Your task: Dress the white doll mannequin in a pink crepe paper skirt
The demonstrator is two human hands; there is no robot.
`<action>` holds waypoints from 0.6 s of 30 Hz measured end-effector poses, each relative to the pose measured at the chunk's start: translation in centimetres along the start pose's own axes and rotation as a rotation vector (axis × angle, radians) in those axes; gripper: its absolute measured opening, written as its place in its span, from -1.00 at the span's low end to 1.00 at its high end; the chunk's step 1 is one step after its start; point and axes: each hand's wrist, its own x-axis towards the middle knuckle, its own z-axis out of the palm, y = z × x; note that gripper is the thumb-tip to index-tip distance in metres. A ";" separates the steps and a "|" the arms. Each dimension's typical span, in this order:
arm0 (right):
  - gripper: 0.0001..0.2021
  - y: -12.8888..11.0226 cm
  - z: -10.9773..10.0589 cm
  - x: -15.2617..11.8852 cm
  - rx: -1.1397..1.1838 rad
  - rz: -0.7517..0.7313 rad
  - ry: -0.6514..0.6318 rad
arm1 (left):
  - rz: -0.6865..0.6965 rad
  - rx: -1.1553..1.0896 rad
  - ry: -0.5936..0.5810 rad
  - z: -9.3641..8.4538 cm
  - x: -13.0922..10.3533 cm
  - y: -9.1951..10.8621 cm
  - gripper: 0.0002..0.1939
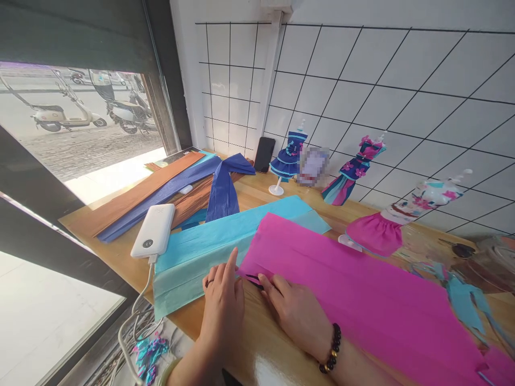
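A wide magenta sheet of crepe paper (341,279) lies across the table, its left end over a two-tone blue and pale green strip of crepe paper (193,262). My left hand (223,287) is at the magenta sheet's near left corner, index finger stretched out and the others bent. Whether it touches that corner is hard to see. My right hand (292,305), wearing a beaded bracelet, rests along the sheet's near edge. Its fingers are closed on a thin black two-pronged tool (253,279) that points toward my left hand; its exact kind is unclear.
A white power bank (153,230) with a cable stands left. Behind it lie brown paper strips (148,185) and blue strips (223,187). Small dress forms (289,155) and a phone (264,154) line the wall. Dark scissors (462,250) and teal scraps (464,303) are at right.
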 end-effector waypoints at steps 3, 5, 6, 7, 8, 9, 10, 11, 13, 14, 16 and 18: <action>-0.70 0.0 -0.1 -0.1 0.014 0.005 -0.002 | 0.011 -0.024 -0.015 0.0 0.1 -0.1 -0.42; -0.70 0.0 -0.1 -0.1 0.013 0.009 -0.008 | 0.002 -0.027 -0.028 -0.1 0.1 0.0 -0.42; -0.70 0.0 -0.1 -0.1 0.011 0.012 -0.012 | 0.000 -0.024 -0.027 -0.1 0.2 0.2 -0.42; -0.69 0.0 -0.1 -0.1 0.010 0.014 -0.019 | 0.000 -0.021 -0.024 -0.2 0.2 0.3 -0.43; -0.69 -0.1 -0.1 -0.1 0.011 0.015 -0.026 | 0.003 -0.017 -0.021 -0.2 0.3 0.4 -0.43; -0.69 -0.1 -0.1 -0.1 0.014 0.016 -0.031 | 0.006 -0.014 -0.018 -0.3 0.3 0.5 -0.44; -0.69 -0.1 -0.1 -0.1 0.019 0.017 -0.032 | 0.009 -0.013 -0.019 -0.3 0.3 0.6 -0.45; -0.69 -0.1 -0.1 0.0 0.025 0.017 -0.031 | 0.010 -0.013 -0.020 -0.4 0.3 0.7 -0.46; -0.69 -0.1 -0.2 -0.1 0.034 0.019 -0.027 | 0.009 -0.012 -0.022 -0.4 0.4 0.8 -0.46; -0.69 -0.1 -0.2 -0.1 0.036 0.019 -0.028 | 0.008 -0.010 -0.019 -0.4 0.4 0.8 -0.46; -0.68 -0.1 -0.2 -0.2 0.037 0.022 -0.038 | 0.006 -0.003 -0.017 -0.4 0.4 0.8 -0.45; -0.66 -0.1 -0.2 -0.1 0.032 0.026 -0.048 | 0.006 0.000 -0.017 -0.3 0.3 0.8 -0.45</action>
